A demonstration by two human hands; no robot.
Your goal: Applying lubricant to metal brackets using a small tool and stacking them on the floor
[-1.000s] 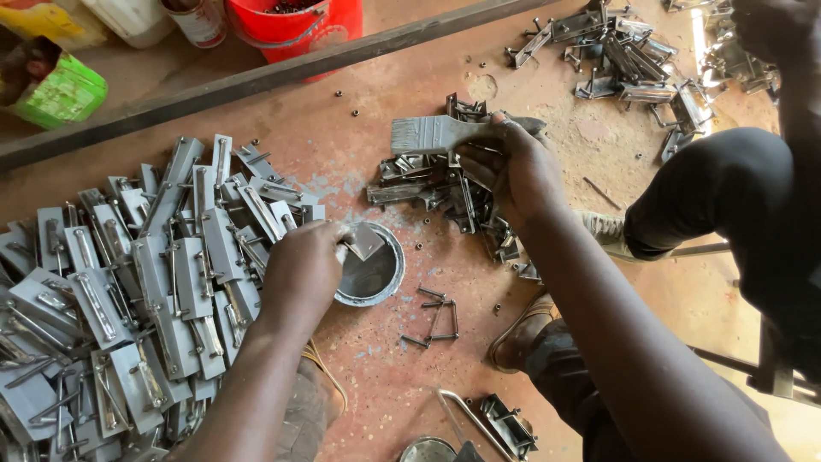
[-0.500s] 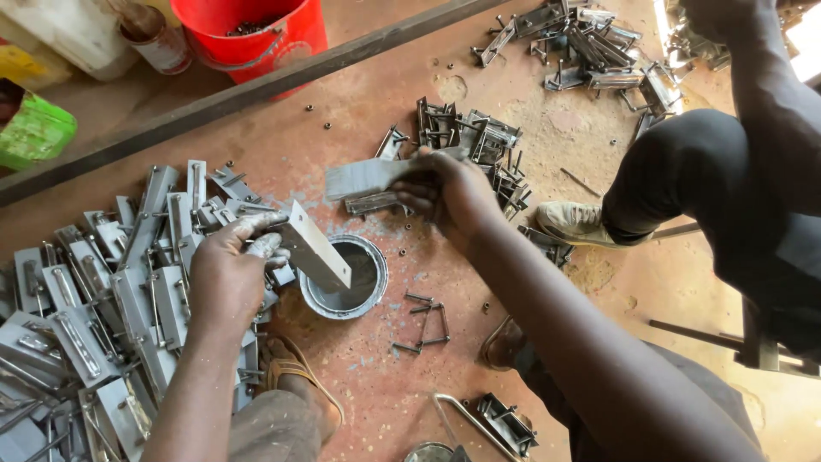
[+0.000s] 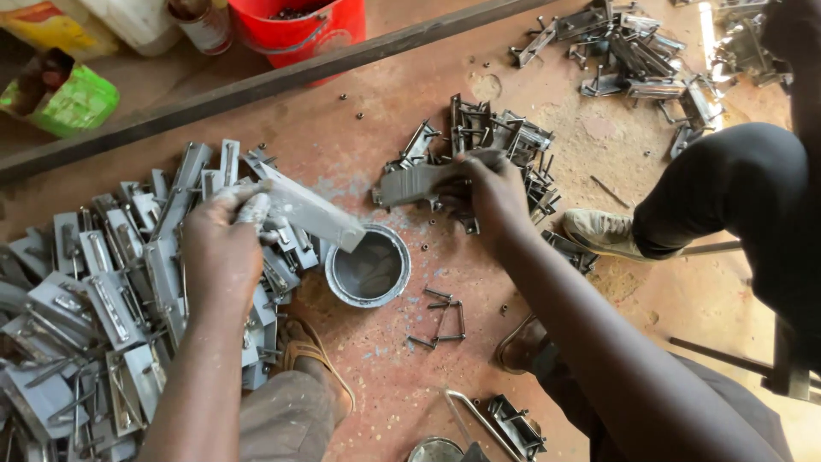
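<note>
Many grey painted brackets (image 3: 103, 282) already lie piled beside my left hand (image 3: 224, 248), whose fingers grip one more painted bracket (image 3: 312, 210) over the paint tin (image 3: 369, 267). My right hand (image 3: 492, 192) clasps an unpainted bracket (image 3: 410, 184); I judge the bare pile (image 3: 505, 137) remains to do.

grey-painted metal plate (image 3: 312, 210) tilted over paint tin (image 3: 368, 267), unpainted plate (image 3: 415, 181) lifted beside

I sit on a dusty reddish floor (image 3: 402, 376), scuffed and sandy toward my right, where sunlight falls bright. A dark metal bar (image 3: 282, 81) runs slantwise across the top, with a red bucket (image 3: 299, 26) standing behind it
</note>
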